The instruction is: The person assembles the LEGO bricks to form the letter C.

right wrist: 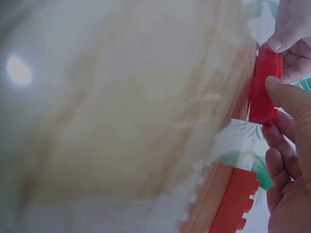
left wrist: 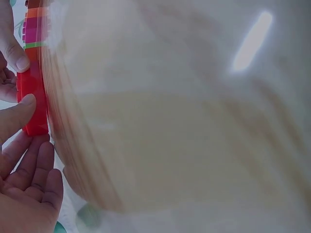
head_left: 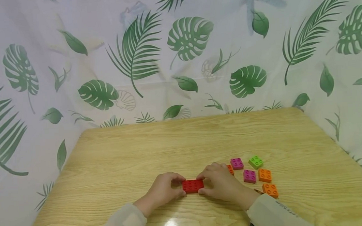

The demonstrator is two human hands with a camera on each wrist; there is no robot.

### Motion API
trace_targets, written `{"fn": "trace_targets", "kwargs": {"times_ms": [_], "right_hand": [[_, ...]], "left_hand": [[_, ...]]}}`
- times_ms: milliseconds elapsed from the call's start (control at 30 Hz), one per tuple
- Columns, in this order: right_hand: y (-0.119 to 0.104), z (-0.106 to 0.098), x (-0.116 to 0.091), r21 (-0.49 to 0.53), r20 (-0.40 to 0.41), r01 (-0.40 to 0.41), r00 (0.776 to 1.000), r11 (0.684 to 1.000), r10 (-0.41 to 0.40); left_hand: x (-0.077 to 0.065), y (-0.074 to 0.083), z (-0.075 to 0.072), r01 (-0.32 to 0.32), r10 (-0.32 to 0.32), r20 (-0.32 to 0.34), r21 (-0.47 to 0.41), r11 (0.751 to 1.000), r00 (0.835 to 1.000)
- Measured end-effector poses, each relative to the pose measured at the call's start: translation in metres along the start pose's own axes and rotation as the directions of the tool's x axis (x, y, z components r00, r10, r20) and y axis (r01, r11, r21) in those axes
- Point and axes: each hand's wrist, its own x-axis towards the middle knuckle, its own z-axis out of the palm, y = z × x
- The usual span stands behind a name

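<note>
A long red toy building brick [head_left: 192,186] lies on the wooden table [head_left: 133,149], studs up, between the two hands. My left hand [head_left: 163,189] pinches its left end, thumb on the near side and fingers on the far side. At the opposite end, my right hand [head_left: 220,183] grips it in the same way. In the left wrist view the thumb presses the smooth side of the red brick [left wrist: 35,107]. The right wrist view shows that brick [right wrist: 262,90] with both thumbs on its side; its underside is hidden.
Right of the hands lie two magenta bricks [head_left: 250,176], a lime green brick [head_left: 256,162] and orange bricks [head_left: 264,175]. A red-orange brick [head_left: 230,169] is partly hidden behind the right hand, and a brown piece [head_left: 259,191] by the right wrist. Leaf-patterned cloth [head_left: 198,91] surrounds the table.
</note>
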Motion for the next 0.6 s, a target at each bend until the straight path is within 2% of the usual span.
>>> {"fn": "trace_targets", "kwargs": {"times_ms": [300,600], "right_hand": [[-0.0003,0.0,0.0006,-0.007,0.013,-0.009,1.0,1.0,0.009],[0.0009,0.001,-0.0003,0.014,0.021,-0.027,0.999,1.0,0.027]], "left_hand": [[0.0004,0.0003,-0.0002,0.011,-0.011,0.011,-0.002,1.0,1.0],[0.0002,0.0009,-0.0005,-0.011,0.011,0.01,0.015,1.0,1.0]]}}
